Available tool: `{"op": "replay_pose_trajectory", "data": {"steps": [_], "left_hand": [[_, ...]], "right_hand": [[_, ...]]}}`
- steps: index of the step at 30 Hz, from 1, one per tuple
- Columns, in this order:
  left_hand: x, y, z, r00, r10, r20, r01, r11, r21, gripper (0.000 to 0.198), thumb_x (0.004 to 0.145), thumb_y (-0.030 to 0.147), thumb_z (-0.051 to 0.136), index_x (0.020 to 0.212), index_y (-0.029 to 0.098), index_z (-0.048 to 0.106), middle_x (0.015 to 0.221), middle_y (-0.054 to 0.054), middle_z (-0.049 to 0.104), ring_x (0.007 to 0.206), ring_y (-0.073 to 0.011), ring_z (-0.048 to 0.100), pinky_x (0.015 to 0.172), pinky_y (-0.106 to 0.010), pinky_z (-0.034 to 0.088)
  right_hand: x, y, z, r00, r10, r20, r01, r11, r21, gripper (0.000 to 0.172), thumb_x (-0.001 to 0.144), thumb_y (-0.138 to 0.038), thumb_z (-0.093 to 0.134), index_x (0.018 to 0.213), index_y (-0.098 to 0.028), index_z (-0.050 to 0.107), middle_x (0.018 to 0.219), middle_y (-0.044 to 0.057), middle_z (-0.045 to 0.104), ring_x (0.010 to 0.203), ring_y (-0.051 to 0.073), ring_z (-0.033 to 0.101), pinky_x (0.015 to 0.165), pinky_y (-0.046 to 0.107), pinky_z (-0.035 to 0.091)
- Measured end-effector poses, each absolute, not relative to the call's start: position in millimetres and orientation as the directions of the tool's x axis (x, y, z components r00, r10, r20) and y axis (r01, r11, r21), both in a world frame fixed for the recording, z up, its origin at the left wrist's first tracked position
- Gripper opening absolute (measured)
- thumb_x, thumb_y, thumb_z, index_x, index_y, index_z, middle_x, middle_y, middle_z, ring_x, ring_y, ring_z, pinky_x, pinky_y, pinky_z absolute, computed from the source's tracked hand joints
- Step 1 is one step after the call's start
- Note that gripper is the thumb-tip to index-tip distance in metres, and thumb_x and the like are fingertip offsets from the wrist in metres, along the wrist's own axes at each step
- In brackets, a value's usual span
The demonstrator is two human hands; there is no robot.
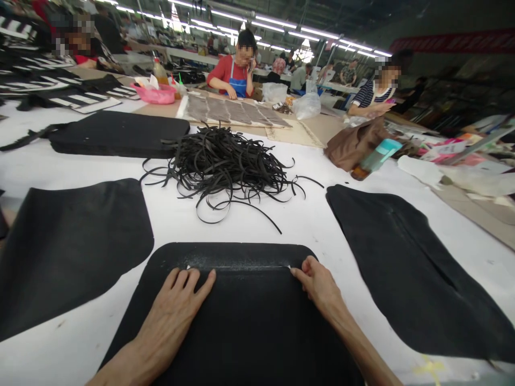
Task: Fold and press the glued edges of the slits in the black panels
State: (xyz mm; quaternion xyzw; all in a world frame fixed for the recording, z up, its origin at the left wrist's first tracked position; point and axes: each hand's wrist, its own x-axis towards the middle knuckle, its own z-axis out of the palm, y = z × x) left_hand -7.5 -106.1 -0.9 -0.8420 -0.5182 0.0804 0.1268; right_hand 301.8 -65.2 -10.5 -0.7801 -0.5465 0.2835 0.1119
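Observation:
A black sheet panel (249, 321) with rounded corners lies in front of me on the white table. A thin straight line, like a slit or seam, runs across it near its far edge, with a small white tip at either end. My left hand (173, 305) presses on the panel at the line's left end, palm down and fingers apart. At the right end, my right hand (317, 281) has thumb and curled fingers brought together beside the white tip. What those fingers pinch is too small to make out.
Black sheets lie at left (80, 241) and right (410, 268). Beyond are a heap of thin black strips (229, 161), a stack of black panels (120, 134), a pink basket (155, 94), a brown bag (354, 142) and a bottle (376, 158). Other people sit farther back.

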Motion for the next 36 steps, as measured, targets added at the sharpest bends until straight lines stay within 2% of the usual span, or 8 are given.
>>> {"op": "replay_pose_trajectory", "data": {"steps": [5,9,12,14,21,26,32,36], "left_hand": [[-8,-107,4,0.422,0.906,-0.019,0.868,-0.410,-0.279,0.060,0.078,0.003,0.036,0.131,0.032,0.038,0.110,-0.009,0.052,0.097,-0.0222,0.051,0.094,-0.044,0.035],[-6,-109,5,0.419,0.907,-0.040,0.864,-0.411,-0.289,0.058,0.080,0.005,0.035,0.132,0.031,0.036,0.111,-0.009,0.052,0.099,-0.0227,0.051,0.095,-0.046,0.034],[-5,-109,4,0.427,0.904,-0.035,0.861,-0.418,-0.288,0.057,0.081,0.006,0.034,0.133,0.030,0.035,0.111,-0.010,0.052,0.099,-0.0229,0.051,0.095,-0.047,0.034],[-5,-109,3,0.428,0.904,-0.028,0.865,-0.418,-0.276,0.056,0.082,0.006,0.034,0.132,0.029,0.035,0.111,-0.010,0.052,0.099,-0.0231,0.051,0.095,-0.047,0.034],[-23,-110,2,0.397,0.916,-0.053,0.909,-0.401,-0.113,0.055,0.078,0.005,0.038,0.130,0.021,0.040,0.119,-0.009,0.050,0.108,-0.0240,0.046,0.099,-0.045,0.032],[-24,-109,12,0.310,0.951,-0.017,0.945,-0.310,-0.101,0.046,0.080,0.006,0.035,0.124,0.014,0.047,0.130,-0.011,0.045,0.116,-0.0254,0.040,0.103,-0.043,0.028],[10,-110,1,0.610,0.782,-0.128,0.792,-0.605,0.083,0.066,0.072,0.024,0.054,0.132,0.007,0.032,0.131,-0.015,0.042,0.118,-0.0274,0.037,0.102,-0.041,0.030],[19,-118,-17,0.607,0.794,-0.029,0.794,-0.606,0.034,0.054,0.081,0.011,0.038,0.134,0.012,0.029,0.132,-0.013,0.042,0.121,-0.0241,0.037,0.100,-0.039,0.031]], "right_hand": [[295,-81,-4,0.181,0.980,-0.078,0.933,-0.197,-0.300,0.009,0.085,-0.026,0.038,0.086,-0.022,0.046,0.070,0.001,0.058,0.060,0.017,0.055,0.053,0.027,0.037],[265,-99,11,-0.096,0.986,0.139,0.989,0.110,-0.095,0.034,0.084,-0.008,0.033,0.109,-0.019,0.052,0.099,0.008,0.059,0.081,0.020,0.057,0.065,0.031,0.043],[237,-105,15,-0.369,0.915,0.162,0.927,0.374,-0.003,0.044,0.078,0.000,0.038,0.114,-0.021,0.054,0.111,0.007,0.058,0.097,0.022,0.053,0.082,0.033,0.043],[223,-105,11,-0.453,0.881,0.135,0.891,0.450,0.055,0.047,0.077,-0.001,0.042,0.118,-0.021,0.053,0.115,0.006,0.058,0.100,0.022,0.052,0.084,0.035,0.044],[217,-108,-8,-0.520,0.846,0.117,0.845,0.489,0.216,0.052,0.073,0.001,0.044,0.122,-0.015,0.050,0.113,0.009,0.058,0.100,0.027,0.051,0.083,0.040,0.046],[205,-108,4,-0.504,0.861,0.071,0.844,0.473,0.251,0.059,0.071,-0.001,0.046,0.127,-0.023,0.046,0.099,0.010,0.060,0.087,0.027,0.054,0.074,0.042,0.048],[192,-111,4,-0.539,0.840,0.058,0.817,0.505,0.278,0.057,0.074,-0.005,0.045,0.127,-0.026,0.046,0.094,0.010,0.059,0.079,0.026,0.055,0.075,0.047,0.046],[196,-121,-8,-0.513,0.850,0.116,0.842,0.473,0.259,0.057,0.075,-0.005,0.046,0.129,-0.025,0.044,0.103,0.011,0.058,0.088,0.027,0.055,0.077,0.045,0.046]]}}
